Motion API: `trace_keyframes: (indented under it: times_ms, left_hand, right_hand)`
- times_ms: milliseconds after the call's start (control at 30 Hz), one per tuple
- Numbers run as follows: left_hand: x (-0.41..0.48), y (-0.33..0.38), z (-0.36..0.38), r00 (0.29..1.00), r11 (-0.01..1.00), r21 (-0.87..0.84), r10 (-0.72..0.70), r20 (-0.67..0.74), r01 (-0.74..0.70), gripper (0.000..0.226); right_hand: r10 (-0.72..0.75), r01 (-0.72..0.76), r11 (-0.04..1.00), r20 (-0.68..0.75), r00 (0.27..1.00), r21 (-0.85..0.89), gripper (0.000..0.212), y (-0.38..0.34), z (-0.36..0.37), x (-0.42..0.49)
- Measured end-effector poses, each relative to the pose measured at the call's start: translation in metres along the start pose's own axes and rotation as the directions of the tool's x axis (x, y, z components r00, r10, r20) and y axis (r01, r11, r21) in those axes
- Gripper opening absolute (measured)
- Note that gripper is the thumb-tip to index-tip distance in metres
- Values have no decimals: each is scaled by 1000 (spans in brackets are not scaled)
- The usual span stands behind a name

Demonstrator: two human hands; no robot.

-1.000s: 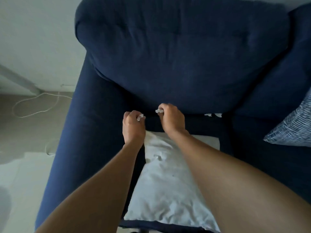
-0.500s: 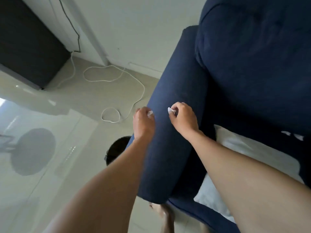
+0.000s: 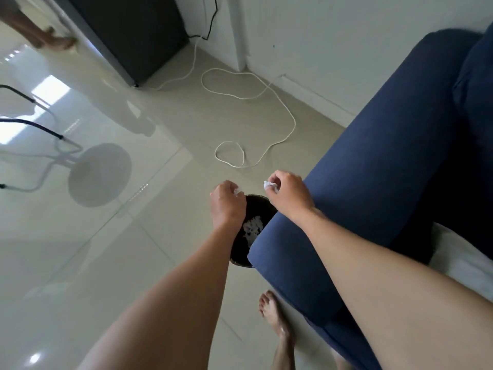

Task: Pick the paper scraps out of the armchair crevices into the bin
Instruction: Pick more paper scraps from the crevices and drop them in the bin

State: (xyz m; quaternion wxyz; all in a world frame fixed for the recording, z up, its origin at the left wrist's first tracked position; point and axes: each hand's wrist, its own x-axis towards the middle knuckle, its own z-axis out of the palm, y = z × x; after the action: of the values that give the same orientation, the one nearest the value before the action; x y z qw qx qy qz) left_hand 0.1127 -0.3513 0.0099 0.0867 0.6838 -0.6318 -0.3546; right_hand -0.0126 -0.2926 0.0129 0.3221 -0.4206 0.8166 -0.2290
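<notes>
reaching past the navy armchair (image 3: 373, 182), a person brings both hands over the dark bin (image 3: 262, 206) that stands on the tiled floor tight against the chair's arm, close enough for quick drops. the left hand (image 3: 226, 202) pinches a small white paper scrap (image 3: 237, 192); the right hand (image 3: 289, 194) pinches a second scrap (image 3: 269, 185) just beyond the rim. more white scraps (image 3: 252, 228) already lie inside. neither pinch has let go yet.

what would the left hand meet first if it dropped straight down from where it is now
Most likely the open mouth of the black bin: the left hand, pinching a paper scrap, hangs over its near rim. Depth is unclear, so it might clip the rim first.
</notes>
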Motion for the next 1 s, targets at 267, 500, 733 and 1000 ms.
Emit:
trace_keyframes:
  times_ms: [267,500,733,1000]
  left_hand:
    - [-3,-17,-15,981,981,188,-82,175,49,34]
    - [-29,31,7,964,941,310,53,261,-135,44]
    - [-85,118,76,874,868,275,293,387,-413,44]
    - [-190,181,186,661,699,193,496,564,-689,45]
  right_hand:
    - [114,-93,989,195,974,-114,47,-6,11,-6]
    - [165,-161,983,37,986,-93,41,24,-29,-22]
    - [280,-281,959,-182,943,20,43,95,-101,-57]
    - [493,-487,866,-365,790,114,44,231,-168,-152]
